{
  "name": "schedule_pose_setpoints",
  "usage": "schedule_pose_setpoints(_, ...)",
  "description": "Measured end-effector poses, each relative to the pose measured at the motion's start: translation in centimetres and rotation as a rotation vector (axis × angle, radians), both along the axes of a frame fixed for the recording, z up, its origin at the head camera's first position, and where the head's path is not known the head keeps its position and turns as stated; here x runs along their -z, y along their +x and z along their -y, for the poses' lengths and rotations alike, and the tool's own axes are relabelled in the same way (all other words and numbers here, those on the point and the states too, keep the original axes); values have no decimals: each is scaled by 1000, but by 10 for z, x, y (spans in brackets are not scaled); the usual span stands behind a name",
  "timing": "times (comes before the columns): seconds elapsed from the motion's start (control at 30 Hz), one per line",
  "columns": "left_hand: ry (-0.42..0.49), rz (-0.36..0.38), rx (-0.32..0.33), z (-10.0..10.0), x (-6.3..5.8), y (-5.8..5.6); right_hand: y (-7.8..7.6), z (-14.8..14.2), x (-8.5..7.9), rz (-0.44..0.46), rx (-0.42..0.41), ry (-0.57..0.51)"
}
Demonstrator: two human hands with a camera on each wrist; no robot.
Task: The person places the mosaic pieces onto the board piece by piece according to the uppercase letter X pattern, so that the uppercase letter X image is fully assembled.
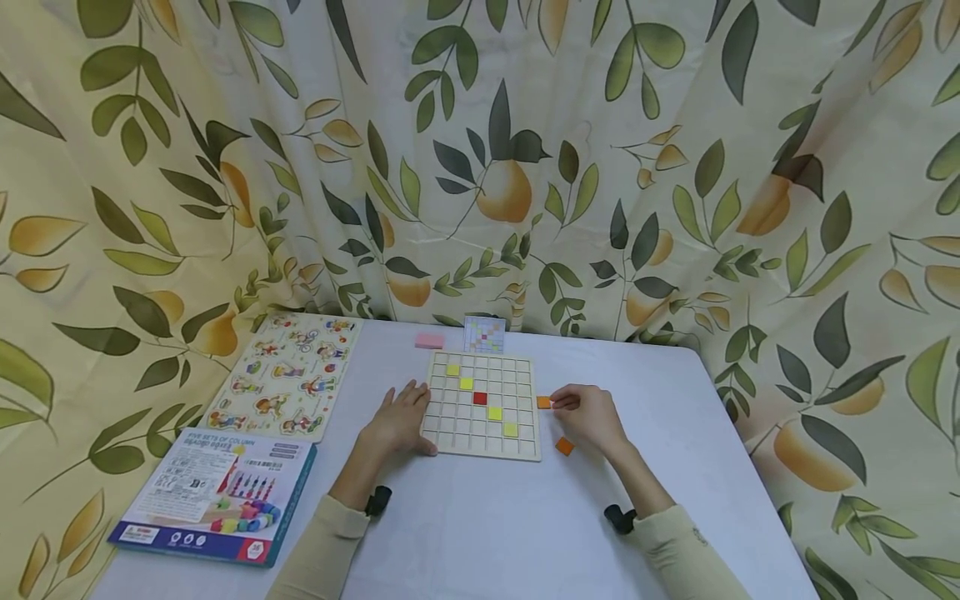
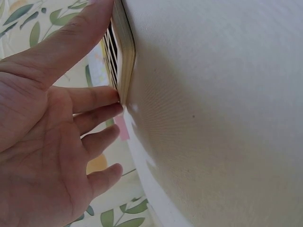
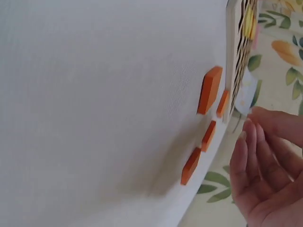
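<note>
A light wooden grid board [image 1: 450, 433] lies on the table, carrying a diagonal of several yellow tiles and one red tile [image 1: 480, 398] in the middle. Along its left edge rests my left hand [image 1: 399, 421], fingers extended; the left wrist view shows fingertips [image 2: 113, 94] against the board's side. My right hand [image 1: 588, 414] hovers just right of the board, thumb and fingertips close together, with no tile visible between them. Below it are several orange tiles [image 3: 209, 90], partly hidden by the hand in the head view. One orange tile [image 1: 543, 402] lies beside the board's right edge.
Behind the board stands a small pattern card [image 1: 484, 333], with a pink piece [image 1: 430, 342] to its left. At the table's left lie a sheet of cartoon figures [image 1: 285, 375] and a boxed toy set [image 1: 213, 496]. A patterned curtain [image 1: 480, 167] hangs behind the table.
</note>
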State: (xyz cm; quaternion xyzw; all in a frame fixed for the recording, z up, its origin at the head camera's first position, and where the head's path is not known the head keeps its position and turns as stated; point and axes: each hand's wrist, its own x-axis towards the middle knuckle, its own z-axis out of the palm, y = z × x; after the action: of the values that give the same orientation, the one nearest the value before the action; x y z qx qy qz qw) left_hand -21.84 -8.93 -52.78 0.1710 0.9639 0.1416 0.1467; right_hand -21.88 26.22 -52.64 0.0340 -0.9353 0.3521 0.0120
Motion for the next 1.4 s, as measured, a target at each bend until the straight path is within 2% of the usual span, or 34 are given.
schedule_pose_setpoints(0.17,4,6,-2,1,0,0,-1,-13,2,-3,58,60)
schedule_pose_setpoints(0.37,8,8,4,1,0,0,2,-24,4,41,112,129)
schedule_pose_setpoints(0.7,19,6,12,2,3,1,6,-42,10,89,125,186)
schedule_pose_setpoints(1.1,2,3,7,4,5,-2,3,-50,15,91,116,163)
schedule_pose_setpoints(1.4,0,0,6,2,5,-2,7,-56,12,15,124,113)
